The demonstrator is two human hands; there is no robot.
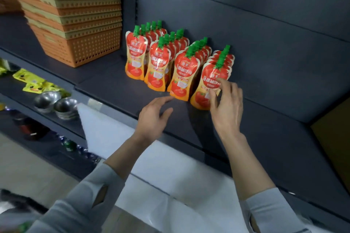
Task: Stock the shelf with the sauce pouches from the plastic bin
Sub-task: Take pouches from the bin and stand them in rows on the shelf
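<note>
Red and orange sauce pouches with green caps stand upright in several rows on the dark shelf (117, 89). The front pouch of the rightmost row (208, 83) is touched by the thumb and fingertips of my right hand (227, 106), whose fingers are spread against its right edge. My left hand (153, 117) hovers open over the shelf, its fingertips near the base of the neighbouring row's front pouch (182, 79). The white plastic bin (106, 132) sits below the shelf edge, partly hidden by my arms.
A stack of orange and tan perforated baskets (75, 24) fills the shelf's left part. Lower shelves at left hold yellow packets (36, 85), metal bowls (56, 104) and bottles. The dark back panel rises close behind the pouches. A brown surface (335, 138) borders the right.
</note>
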